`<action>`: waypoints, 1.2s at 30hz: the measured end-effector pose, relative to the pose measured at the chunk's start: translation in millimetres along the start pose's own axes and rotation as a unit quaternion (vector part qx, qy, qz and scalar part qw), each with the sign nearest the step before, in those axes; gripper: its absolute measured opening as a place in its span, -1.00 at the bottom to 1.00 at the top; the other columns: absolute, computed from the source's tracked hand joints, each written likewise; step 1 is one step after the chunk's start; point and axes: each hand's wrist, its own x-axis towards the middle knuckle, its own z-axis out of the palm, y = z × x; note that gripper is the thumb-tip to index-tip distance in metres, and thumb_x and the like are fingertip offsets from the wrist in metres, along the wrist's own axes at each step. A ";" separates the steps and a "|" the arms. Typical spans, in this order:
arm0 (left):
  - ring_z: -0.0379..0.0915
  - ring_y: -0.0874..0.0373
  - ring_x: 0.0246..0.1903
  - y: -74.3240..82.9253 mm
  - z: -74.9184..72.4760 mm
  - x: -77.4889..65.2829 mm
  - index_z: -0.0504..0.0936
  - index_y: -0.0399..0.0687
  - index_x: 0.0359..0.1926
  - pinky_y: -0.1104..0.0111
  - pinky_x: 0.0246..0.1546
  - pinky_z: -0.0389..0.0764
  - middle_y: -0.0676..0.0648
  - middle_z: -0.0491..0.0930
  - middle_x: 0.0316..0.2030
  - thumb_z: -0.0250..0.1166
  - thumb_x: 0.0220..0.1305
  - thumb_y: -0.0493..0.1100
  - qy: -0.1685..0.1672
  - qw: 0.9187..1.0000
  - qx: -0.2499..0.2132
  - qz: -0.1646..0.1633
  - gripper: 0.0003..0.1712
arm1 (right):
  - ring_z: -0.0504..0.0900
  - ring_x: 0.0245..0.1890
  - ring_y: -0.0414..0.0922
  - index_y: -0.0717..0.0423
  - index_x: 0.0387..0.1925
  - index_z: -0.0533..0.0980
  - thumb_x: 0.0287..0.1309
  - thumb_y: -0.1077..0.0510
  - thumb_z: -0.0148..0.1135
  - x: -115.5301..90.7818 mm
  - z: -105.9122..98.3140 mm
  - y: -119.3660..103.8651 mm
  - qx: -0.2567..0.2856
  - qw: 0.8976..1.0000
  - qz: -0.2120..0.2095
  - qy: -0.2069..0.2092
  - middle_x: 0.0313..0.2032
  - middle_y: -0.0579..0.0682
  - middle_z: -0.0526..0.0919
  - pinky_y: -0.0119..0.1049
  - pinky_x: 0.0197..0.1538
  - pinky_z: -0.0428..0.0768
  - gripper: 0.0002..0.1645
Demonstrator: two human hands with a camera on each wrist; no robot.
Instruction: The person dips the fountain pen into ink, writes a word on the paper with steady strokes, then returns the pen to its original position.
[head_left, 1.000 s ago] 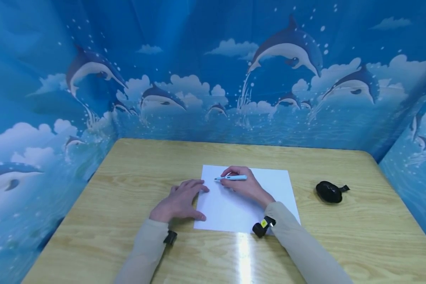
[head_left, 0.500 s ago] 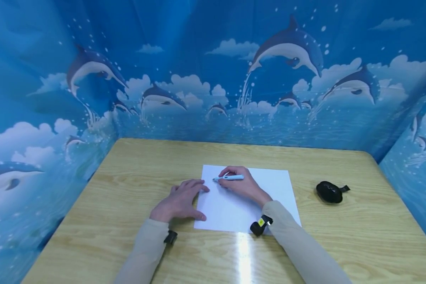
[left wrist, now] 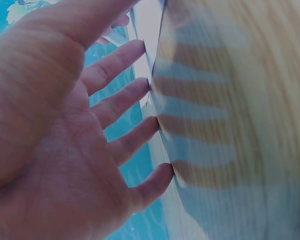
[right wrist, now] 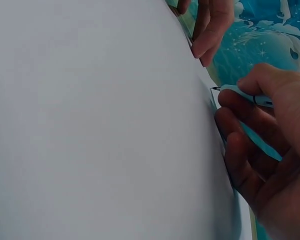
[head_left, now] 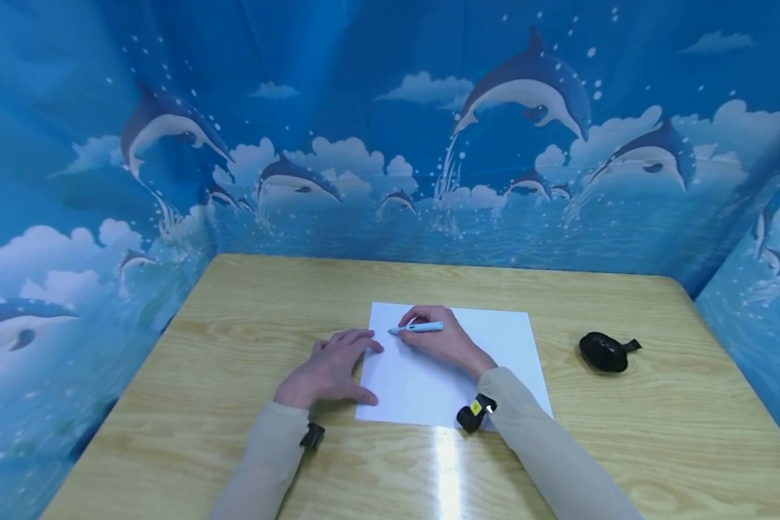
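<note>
the right hand (head_left: 443, 339) i'm watching pinches a light blue pen (head_left: 425, 327), its tip at the upper left of the white paper (head_left: 403, 383); contact i can't tell. my left hand (head_left: 328, 370) lies spread, thumb and fingers by the sheet's left edge. farther right on the wood-grain table (head_left: 169, 404) sits a glossy black oval object (head_left: 601, 352); beyond hangs a dolphin-print backdrop (head_left: 377, 65).

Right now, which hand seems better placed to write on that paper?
Probably the right hand: it holds the pale blue pen, tip pointed left over the white paper. The left hand lies spread at the paper's left edge and holds no pen.
</note>
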 end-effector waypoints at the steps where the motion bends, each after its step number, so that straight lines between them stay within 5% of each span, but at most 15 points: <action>1: 0.03 -0.15 0.56 -0.2 0.1 0.1 0.49 0.25 0.35 -0.31 0.44 0.11 -0.02 0.20 0.57 0.63 -0.05 0.24 0.000 1.000 0.000 -0.001 -0.08 | 0.63 -0.39 -0.16 0.01 -0.19 0.71 0.21 0.10 0.41 0.3 0.1 -0.5 -0.001 1.000 0.000 -0.001 -0.35 -0.06 0.76 -0.33 -0.23 0.58 -0.85; 36: 0.06 -0.17 0.55 1.2 0.8 0.0 0.50 0.23 0.34 -0.30 0.42 0.14 -0.02 0.21 0.56 0.63 -0.06 0.24 0.003 1.000 0.000 -0.005 -0.08 | 0.60 -0.41 -0.15 0.01 -0.25 0.71 0.15 0.13 0.38 -2.7 -3.9 -4.7 -0.031 0.999 0.010 0.013 -0.42 -0.08 0.72 -0.30 -0.26 0.55 -0.89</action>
